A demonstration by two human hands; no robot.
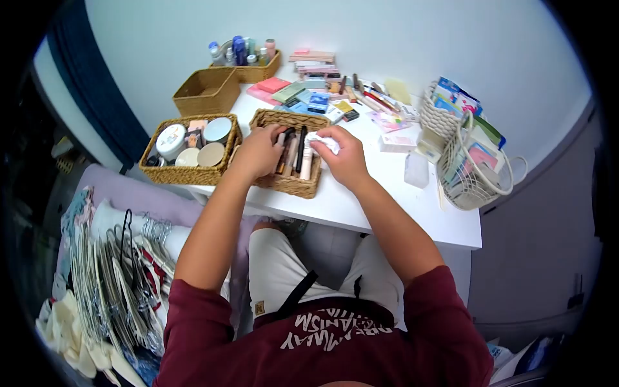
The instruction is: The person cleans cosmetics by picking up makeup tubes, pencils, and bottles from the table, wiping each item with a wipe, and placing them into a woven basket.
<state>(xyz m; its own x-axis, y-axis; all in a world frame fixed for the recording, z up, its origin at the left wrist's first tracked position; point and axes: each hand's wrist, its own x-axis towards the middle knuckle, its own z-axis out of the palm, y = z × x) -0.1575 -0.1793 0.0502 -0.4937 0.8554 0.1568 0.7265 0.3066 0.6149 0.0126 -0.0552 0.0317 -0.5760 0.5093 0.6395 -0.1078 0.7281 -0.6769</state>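
Note:
A woven basket (293,187) near the table's front edge holds several tubes and pencils lying lengthwise, among them a black tube (301,148) and a pale pink tube (307,162). My left hand (259,152) reaches over the basket's left side, its fingers bent at the dark items; the fingertips are partly hidden. At the right rim my right hand (345,157) has its fingers closed on a crumpled white tissue (322,143). Just left stands a second woven basket (187,174) with round jars and small boxes, including a white jar (171,142).
Behind are an empty brown basket (206,90) and a basket of bottles (261,73). Small boxes and pencils (374,97) are spread at the back. White baskets (467,187) stand on the right. Clothes hangers (116,277) lie at the lower left.

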